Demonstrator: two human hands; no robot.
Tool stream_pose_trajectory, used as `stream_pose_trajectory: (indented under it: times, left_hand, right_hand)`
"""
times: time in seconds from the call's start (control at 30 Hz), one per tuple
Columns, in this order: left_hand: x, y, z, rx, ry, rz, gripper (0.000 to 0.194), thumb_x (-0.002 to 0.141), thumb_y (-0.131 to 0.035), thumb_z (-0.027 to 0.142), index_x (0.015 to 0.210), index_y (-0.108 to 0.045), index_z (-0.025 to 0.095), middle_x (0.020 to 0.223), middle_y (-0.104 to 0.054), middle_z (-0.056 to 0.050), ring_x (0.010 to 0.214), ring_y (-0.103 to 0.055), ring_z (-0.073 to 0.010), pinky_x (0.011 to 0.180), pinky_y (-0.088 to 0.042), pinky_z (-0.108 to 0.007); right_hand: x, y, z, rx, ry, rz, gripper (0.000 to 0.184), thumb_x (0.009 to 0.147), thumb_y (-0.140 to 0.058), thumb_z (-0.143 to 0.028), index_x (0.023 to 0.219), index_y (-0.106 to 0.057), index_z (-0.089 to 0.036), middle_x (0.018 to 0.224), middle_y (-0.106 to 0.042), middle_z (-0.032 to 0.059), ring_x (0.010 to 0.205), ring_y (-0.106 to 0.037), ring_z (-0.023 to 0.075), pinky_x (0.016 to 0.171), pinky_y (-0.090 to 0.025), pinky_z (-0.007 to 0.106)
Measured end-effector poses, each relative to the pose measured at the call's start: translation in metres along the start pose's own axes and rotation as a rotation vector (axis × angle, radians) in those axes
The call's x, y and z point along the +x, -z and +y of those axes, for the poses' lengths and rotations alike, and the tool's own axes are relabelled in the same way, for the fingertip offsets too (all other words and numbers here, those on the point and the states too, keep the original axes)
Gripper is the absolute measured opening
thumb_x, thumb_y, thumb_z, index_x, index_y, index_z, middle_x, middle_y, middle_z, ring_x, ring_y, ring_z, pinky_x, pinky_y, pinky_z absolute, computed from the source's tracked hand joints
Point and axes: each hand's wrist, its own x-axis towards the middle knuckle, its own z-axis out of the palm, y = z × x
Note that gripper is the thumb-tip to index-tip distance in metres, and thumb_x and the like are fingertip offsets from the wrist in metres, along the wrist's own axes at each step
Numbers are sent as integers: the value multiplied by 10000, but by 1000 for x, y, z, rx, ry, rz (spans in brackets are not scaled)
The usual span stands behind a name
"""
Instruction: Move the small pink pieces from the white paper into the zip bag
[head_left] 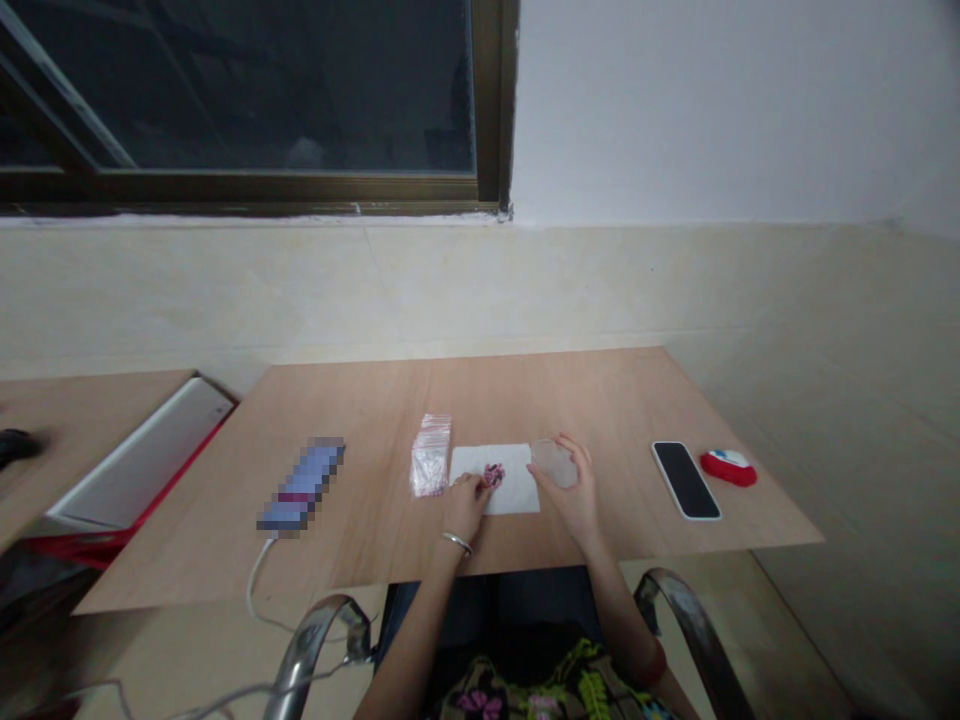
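A white sheet (517, 493) lies in front of me with a small heap of pink and dark bits (493, 475) on it. My left hand (465, 505) is at the left side of the heap, its fingers bent and pressed together. Whatever they pinch is too small to make out. With thumb and fingers apart around its edges, my right hand (579, 495) holds a clear flat piece of plastic (553, 462) beside the sheet's right edge. Left of the sheet is a stack of small clear plastic bags (432, 458), fanned out, close to my left hand.
A white-edged phone (686, 480) and a red-and-white object (727, 467) lie at the right. At the left, a blurred-out phone (304, 487) has a white cable (253, 580) hanging over the table's front edge. Metal chair arms (319, 640) flank me; a wall (600, 290) stands behind the table.
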Motion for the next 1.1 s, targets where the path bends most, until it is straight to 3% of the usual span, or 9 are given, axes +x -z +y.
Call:
stream_pose_trajectory:
  times: [0.17, 0.27, 0.43, 0.53, 0.6, 0.7, 0.77, 0.9, 1.1]
  left_hand:
    - [1, -1, -2, -87, -17, 29, 200, 806, -525, 320, 755, -637, 162, 791, -615, -55, 729, -557, -161, 677, -419, -277]
    - [5, 10, 8, -240, -15, 105, 226, 804, -533, 346, 746, -640, 156, 773, -628, -53, 718, -561, -160, 678, -434, -283]
    - [9, 57, 54, -403, -73, 234, 221, 819, -535, 364, 812, -652, 177, 785, -641, -35, 723, -558, -145, 669, -435, -264]
    - [5, 80, 82, -402, -141, 206, 211, 816, -549, 370, 858, -664, 199, 861, -638, -40, 789, -569, -156, 679, -446, -263]
    - [3, 84, 91, -373, -213, 157, 212, 825, -543, 355, 930, -664, 215, 919, -626, -46, 866, -568, -166, 748, -451, -277]
    - [2, 78, 90, -338, -270, 141, 265, 856, -503, 319, 1076, -613, 223, 1008, -604, -59, 948, -550, -172, 841, -434, -303]
    - [3, 68, 81, -323, -234, 187, 274, 868, -477, 306, 1102, -585, 212, 1034, -600, -63, 933, -550, -170, 835, -436, -308]
    - [7, 44, 51, -215, -94, 242, 196, 839, -507, 299, 961, -601, 176, 939, -617, -58, 826, -563, -168, 748, -442, -298]
    - [4, 7, 11, 8, 67, 97, 181, 765, -595, 326, 813, -625, 154, 839, -628, -65, 802, -571, -185, 699, -399, -271]
  right_hand:
    - [-3, -4, 7, -23, 14, -30, 478, 693, -673, -414, 1097, -525, -207, 1169, -519, 111, 1126, -474, 239, 953, -395, 416]
    - [-5, -4, 11, -54, -6, -74, 510, 677, -688, -428, 1107, -529, -205, 1207, -485, 115, 1156, -451, 242, 969, -384, 416]
    - [-10, -7, 14, -109, -24, -169, 520, 662, -693, -446, 1104, -546, -214, 1260, -433, 119, 1194, -420, 256, 987, -366, 435]
    - [-13, -10, 10, -114, -24, -206, 527, 666, -689, -447, 1115, -542, -213, 1262, -429, 123, 1207, -404, 258, 993, -360, 434]
    - [-14, -13, 7, -101, -13, -217, 514, 670, -688, -439, 1108, -543, -213, 1250, -442, 119, 1211, -401, 256, 994, -359, 433]
    - [-15, -15, 4, -80, -5, -221, 470, 682, -680, -422, 1085, -552, -217, 1234, -463, 109, 1216, -403, 252, 996, -358, 432]
    - [-14, -14, 4, -77, -9, -201, 453, 683, -679, -423, 1066, -559, -212, 1230, -468, 110, 1212, -407, 253, 995, -358, 432]
    - [-12, -11, 6, -67, -22, -118, 446, 669, -691, -425, 1029, -570, -190, 1222, -468, 118, 1178, -438, 250, 986, -369, 421]
    - [-9, -10, 8, -25, -38, -47, 453, 653, -703, -434, 1015, -574, -196, 1217, -475, 113, 1150, -458, 250, 971, -380, 424]
